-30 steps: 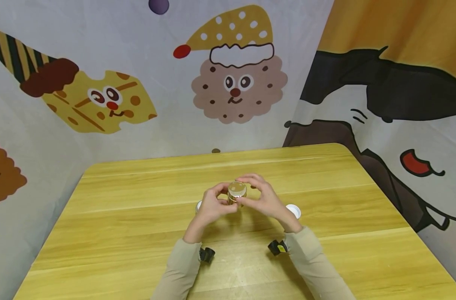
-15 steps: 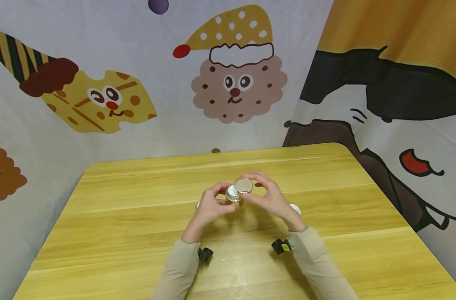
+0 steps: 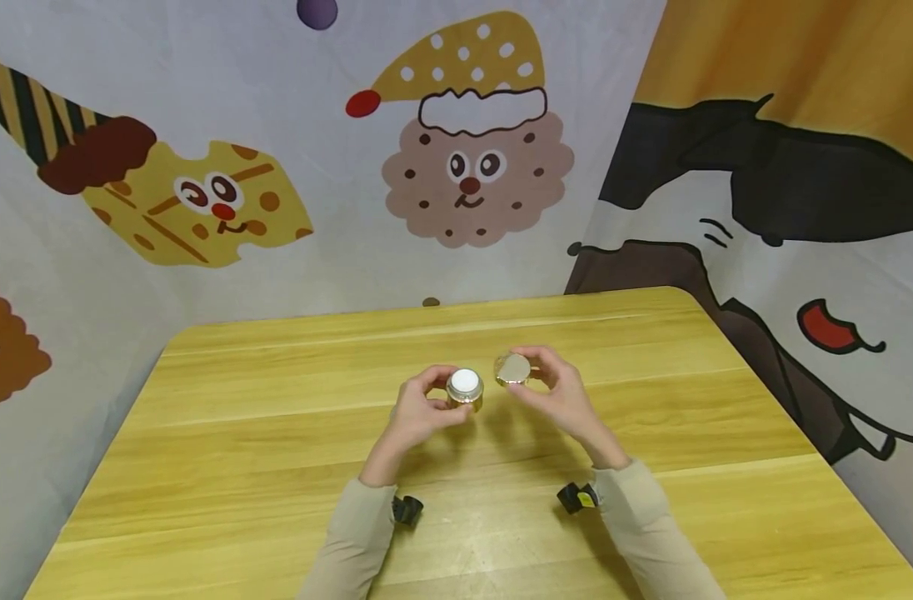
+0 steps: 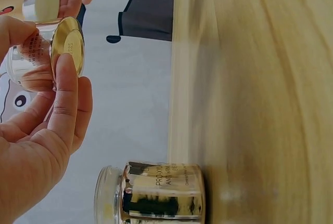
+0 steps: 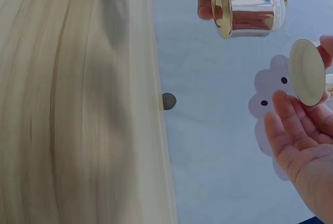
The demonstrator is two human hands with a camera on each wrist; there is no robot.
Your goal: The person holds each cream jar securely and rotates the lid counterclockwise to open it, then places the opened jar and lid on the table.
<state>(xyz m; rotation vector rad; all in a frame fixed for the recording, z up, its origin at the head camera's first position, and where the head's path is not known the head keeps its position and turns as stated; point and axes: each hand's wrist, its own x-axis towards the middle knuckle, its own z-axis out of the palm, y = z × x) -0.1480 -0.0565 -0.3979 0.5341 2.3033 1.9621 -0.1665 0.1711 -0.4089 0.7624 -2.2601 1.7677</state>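
My left hand (image 3: 417, 414) grips a shiny gold cosmetic jar (image 3: 466, 383) above the table, its white top uncovered and facing up. In the left wrist view, the thumb and fingers wrap the jar's wall (image 4: 32, 52) and touch its gold base. To the right, my right hand (image 3: 566, 404) pinches the round gold lid (image 3: 513, 368) at its edge, apart from the jar. The lid's pale underside (image 5: 306, 72) faces the right wrist camera. A second gold jar (image 4: 164, 193) with printed letters and a clear neck stands on the table near the left hand.
The wooden table (image 3: 239, 467) reaches back to a wall cloth (image 3: 314, 283) printed with cartoon figures. A black wrist camera (image 3: 407, 510) sits at the left cuff, and another wrist camera (image 3: 576, 497) at the right.
The right hand has lifted the lid off the jar and moved it rightward, baring the white top. The left hand stays nearly in place. The white disc near the right wrist is now hidden.
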